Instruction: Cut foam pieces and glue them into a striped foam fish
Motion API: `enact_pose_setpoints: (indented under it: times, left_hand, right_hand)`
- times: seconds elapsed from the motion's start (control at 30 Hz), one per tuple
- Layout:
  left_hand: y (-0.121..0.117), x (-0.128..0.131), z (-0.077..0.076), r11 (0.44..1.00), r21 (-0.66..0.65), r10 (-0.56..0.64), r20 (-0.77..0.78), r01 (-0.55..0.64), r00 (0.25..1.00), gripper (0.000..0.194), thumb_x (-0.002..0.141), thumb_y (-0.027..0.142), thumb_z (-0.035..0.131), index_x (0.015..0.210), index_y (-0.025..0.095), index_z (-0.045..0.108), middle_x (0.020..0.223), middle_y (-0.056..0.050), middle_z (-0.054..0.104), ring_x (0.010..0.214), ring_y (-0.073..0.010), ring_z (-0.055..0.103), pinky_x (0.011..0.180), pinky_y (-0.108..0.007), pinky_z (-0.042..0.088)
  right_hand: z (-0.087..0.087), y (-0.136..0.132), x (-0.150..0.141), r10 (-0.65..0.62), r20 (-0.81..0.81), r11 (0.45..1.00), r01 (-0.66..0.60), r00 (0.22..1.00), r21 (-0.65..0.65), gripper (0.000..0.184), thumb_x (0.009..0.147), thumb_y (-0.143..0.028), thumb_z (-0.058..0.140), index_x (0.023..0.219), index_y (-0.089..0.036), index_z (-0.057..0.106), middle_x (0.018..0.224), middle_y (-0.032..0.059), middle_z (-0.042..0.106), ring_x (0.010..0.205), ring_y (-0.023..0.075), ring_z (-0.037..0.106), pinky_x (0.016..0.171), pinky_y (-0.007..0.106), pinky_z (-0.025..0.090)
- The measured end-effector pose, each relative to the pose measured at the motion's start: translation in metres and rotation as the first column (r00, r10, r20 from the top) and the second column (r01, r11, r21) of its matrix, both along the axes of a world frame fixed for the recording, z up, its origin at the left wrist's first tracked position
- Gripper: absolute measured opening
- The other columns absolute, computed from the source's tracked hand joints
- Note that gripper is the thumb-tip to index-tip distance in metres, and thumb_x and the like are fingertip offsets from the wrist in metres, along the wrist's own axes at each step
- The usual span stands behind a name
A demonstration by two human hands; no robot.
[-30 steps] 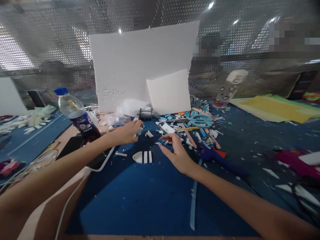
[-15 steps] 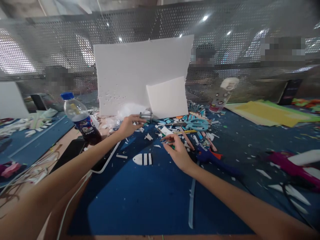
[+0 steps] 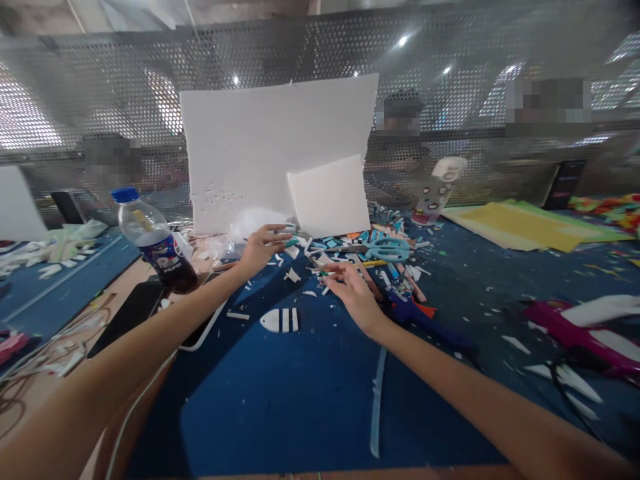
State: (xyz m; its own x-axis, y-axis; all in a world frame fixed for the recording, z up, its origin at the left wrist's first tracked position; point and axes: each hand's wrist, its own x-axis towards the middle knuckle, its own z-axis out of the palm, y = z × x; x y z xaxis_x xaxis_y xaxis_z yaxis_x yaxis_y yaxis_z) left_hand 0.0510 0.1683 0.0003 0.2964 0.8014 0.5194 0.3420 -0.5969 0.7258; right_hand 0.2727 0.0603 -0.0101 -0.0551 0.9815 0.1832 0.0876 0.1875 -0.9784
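Note:
My left hand (image 3: 264,250) reaches over the back of the blue mat, fingers and thumb closed around a spool (image 3: 290,231), mostly hidden behind them. A bit of teal-green shows by the fingertips. My right hand (image 3: 353,293) hovers at the near edge of the scrap pile, fingers curved and apart from the thumb, with no held thing visible. Between and below the hands lies a white fish-like foam shape (image 3: 271,321), rounded at one end with a small hole, followed by two separate white strips (image 3: 285,320). A torn white scrap (image 3: 292,275) lies near the left hand.
Light-blue scissors (image 3: 385,249) rest on the scraps. A blue glue gun (image 3: 425,320) lies right of my right hand, a magenta one (image 3: 575,333) farther right. A Pepsi bottle (image 3: 163,250) and phone (image 3: 127,313) stand left. White foam boards (image 3: 275,147) lean at the back.
My left hand has moved forward and closed on the spool. My right hand has let go of a thin white scrap, now on the mat, and shifted slightly toward the pile. The view has tilted.

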Motion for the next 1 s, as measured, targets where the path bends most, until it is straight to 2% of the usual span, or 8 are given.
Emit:
enact_pose_setpoints:
  times: [0.13,0.27,0.33,0.4,0.57,0.7,0.9,1.0]
  left_hand:
    - [-0.020,-0.002,0.005,0.996,0.058,-0.068,0.030,0.066,0.997,0.022,0.092,0.029,0.053,0.110,0.018,0.059,0.119,-0.009,0.057,0.101,-0.0204,0.058,0.086,-0.041,0.051]
    - [-0.037,-0.007,0.006,0.988,0.107,-0.118,0.045,0.112,0.992,0.019,0.090,0.027,0.057,0.104,0.016,0.061,0.118,-0.009,0.057,0.104,-0.0215,0.057,0.088,-0.042,0.050]
    - [-0.041,-0.009,0.005,0.985,0.121,-0.128,0.047,0.122,0.991,0.018,0.089,0.026,0.059,0.101,0.015,0.062,0.118,-0.009,0.058,0.106,-0.0222,0.057,0.087,-0.042,0.050]
    - [-0.043,-0.012,0.004,0.984,0.121,-0.135,0.040,0.129,0.990,0.018,0.087,0.026,0.061,0.100,0.014,0.062,0.118,-0.009,0.058,0.107,-0.0226,0.056,0.087,-0.042,0.051]
    - [-0.039,-0.021,0.004,0.988,0.107,-0.111,0.003,0.110,0.994,0.026,0.090,0.028,0.057,0.112,0.014,0.058,0.115,-0.009,0.059,0.098,-0.0210,0.061,0.082,-0.041,0.053]
    - [-0.039,-0.026,0.007,0.989,0.141,-0.045,-0.004,0.046,0.999,0.020,0.091,0.029,0.056,0.104,0.016,0.063,0.107,-0.008,0.065,0.095,-0.0187,0.063,0.086,-0.041,0.051]
    - [-0.052,-0.024,0.011,0.984,0.177,0.008,0.033,-0.014,0.999,0.016,0.084,0.029,0.060,0.090,0.024,0.073,0.107,-0.005,0.070,0.099,-0.0217,0.064,0.090,-0.038,0.051]
    - [-0.054,-0.023,0.010,0.989,0.144,0.035,0.038,-0.040,0.999,0.016,0.085,0.031,0.061,0.091,0.019,0.071,0.097,-0.006,0.071,0.090,-0.0194,0.065,0.085,-0.037,0.052]
  right_hand:
    - [0.014,0.010,-0.005,0.062,-0.104,0.989,-0.075,0.993,-0.126,0.031,0.084,-0.042,0.054,0.106,-0.021,0.052,0.120,0.0101,0.057,0.103,0.0207,0.059,0.088,0.036,0.048]
    - [0.034,0.025,-0.026,0.124,-0.125,0.956,-0.153,0.984,-0.251,0.034,0.093,-0.044,0.040,0.098,-0.016,0.058,0.101,0.0122,0.065,0.085,0.0190,0.065,0.079,0.037,0.053]
    - [0.040,0.033,-0.038,0.120,-0.088,0.942,-0.141,0.989,-0.303,0.035,0.093,-0.044,0.043,0.098,-0.014,0.060,0.098,0.0116,0.065,0.082,0.0185,0.064,0.075,0.038,0.053]
    - [0.043,0.042,-0.048,0.105,-0.047,0.933,-0.115,0.993,-0.341,0.031,0.091,-0.039,0.050,0.108,-0.014,0.058,0.106,0.0093,0.062,0.088,0.0184,0.062,0.076,0.038,0.052]
    - [0.047,0.062,-0.057,0.074,-0.018,0.905,-0.074,0.997,-0.418,0.033,0.090,-0.033,0.053,0.118,-0.017,0.054,0.118,0.0088,0.057,0.099,0.0202,0.059,0.082,0.041,0.051]
    - [0.046,0.070,-0.053,0.106,-0.039,0.873,-0.112,0.994,-0.474,0.031,0.091,-0.033,0.052,0.117,-0.018,0.055,0.119,0.0089,0.057,0.098,0.0195,0.059,0.082,0.041,0.050]
    - [0.029,0.078,-0.041,0.166,-0.092,0.823,-0.189,0.982,-0.536,0.032,0.090,-0.033,0.053,0.118,-0.017,0.054,0.119,0.0089,0.056,0.098,0.0199,0.059,0.082,0.041,0.051]
    - [0.026,0.084,-0.035,0.139,-0.096,0.820,-0.169,0.986,-0.547,0.031,0.091,-0.033,0.053,0.118,-0.018,0.055,0.119,0.0090,0.056,0.099,0.0198,0.058,0.082,0.041,0.050]
